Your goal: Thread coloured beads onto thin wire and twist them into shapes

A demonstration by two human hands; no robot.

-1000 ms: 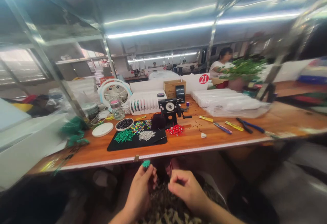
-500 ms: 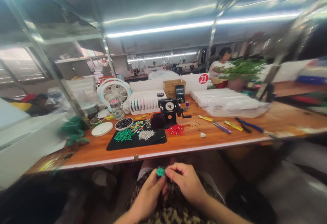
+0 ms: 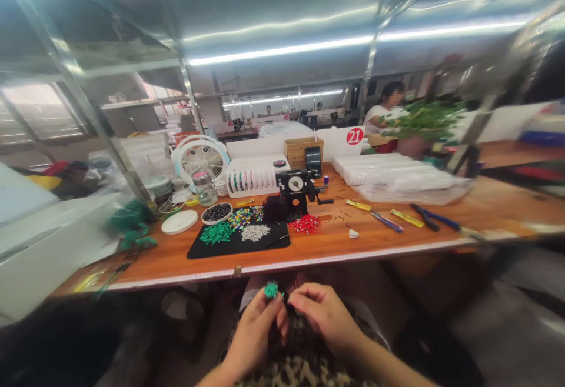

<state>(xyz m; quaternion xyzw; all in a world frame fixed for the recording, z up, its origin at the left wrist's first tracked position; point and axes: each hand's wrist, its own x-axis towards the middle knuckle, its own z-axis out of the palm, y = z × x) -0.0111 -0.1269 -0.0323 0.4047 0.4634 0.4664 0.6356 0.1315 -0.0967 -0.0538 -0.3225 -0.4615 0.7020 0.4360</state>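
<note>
My left hand [image 3: 259, 331] pinches a small green beaded piece [image 3: 271, 290] above my patterned lap, below the table edge. My right hand [image 3: 324, 315] is close beside it, with thumb and fingers drawn together next to a dark strand [image 3: 285, 300]. Whether those fingers hold anything is hidden. On the wooden workbench [image 3: 335, 237] lies a black mat [image 3: 238, 249] with green tube beads [image 3: 216, 233] and silver beads [image 3: 255, 233]. Red beads [image 3: 304, 224] lie beside the mat. All of these are beyond my hands' reach at this moment.
A small dial machine [image 3: 295, 190] stands behind the mat, with a bowl of dark beads [image 3: 216, 213] to its left. Pliers [image 3: 426, 217] and other hand tools lie at right. Plastic-wrapped stacks [image 3: 397, 178], a fan [image 3: 200, 160] and a green beaded plant [image 3: 426, 121] stand further back; a co-worker [image 3: 384, 110] sits beyond.
My hands have come closer together, and the green beaded piece has moved right from its earlier spot, now next to my right fingers. The view has shifted slightly.
</note>
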